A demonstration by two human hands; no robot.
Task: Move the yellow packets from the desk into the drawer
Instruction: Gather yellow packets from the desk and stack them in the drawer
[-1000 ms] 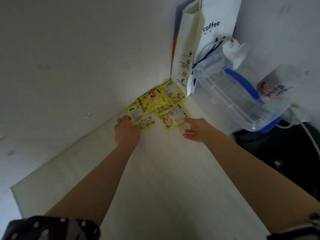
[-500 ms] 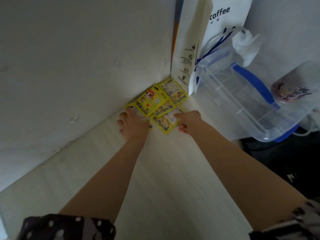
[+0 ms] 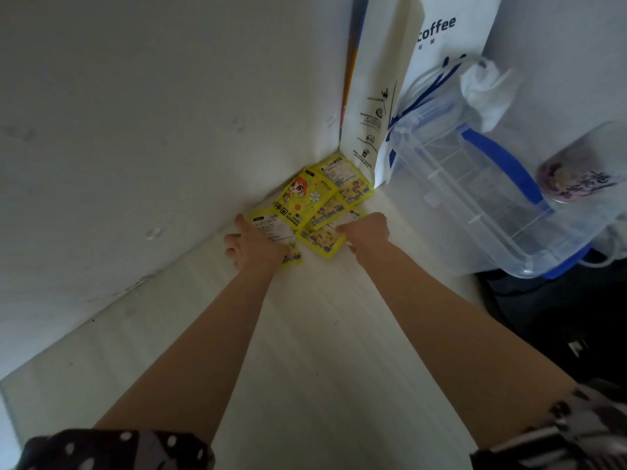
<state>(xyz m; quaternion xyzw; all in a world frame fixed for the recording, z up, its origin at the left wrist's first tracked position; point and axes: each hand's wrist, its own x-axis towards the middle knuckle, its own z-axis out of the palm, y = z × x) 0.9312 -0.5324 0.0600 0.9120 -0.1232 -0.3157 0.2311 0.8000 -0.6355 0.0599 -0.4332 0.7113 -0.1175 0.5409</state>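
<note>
- Sleeves at frame bottom, dark polka-dot fabric; both bare forearms reach forward over the pale desk (image 3: 305, 385).
- Left hand (image 3: 255, 247) lies on the nearest yellow packet (image 3: 271, 228), fingers spread over it; flat press or pinch, cannot tell.
- Right hand (image 3: 366, 230) sits on the packet beside it (image 3: 320, 239), fingers tucked under the knuckles, so grip cannot be confirmed either.
- Yellow packets (image 3: 310, 198) are fanned out, overlapping, in the desk's back corner against the wall, touching the foot of a white coffee paper bag (image 3: 383, 96).
- Clear plastic storage box (image 3: 475, 198) with blue handles stands right of the pile.
- Step: gathering, nothing lifted yet. Drawer is not in view.
- Next: likely rake the packets into one stack, get a firm hold, then find the drawer.
</note>
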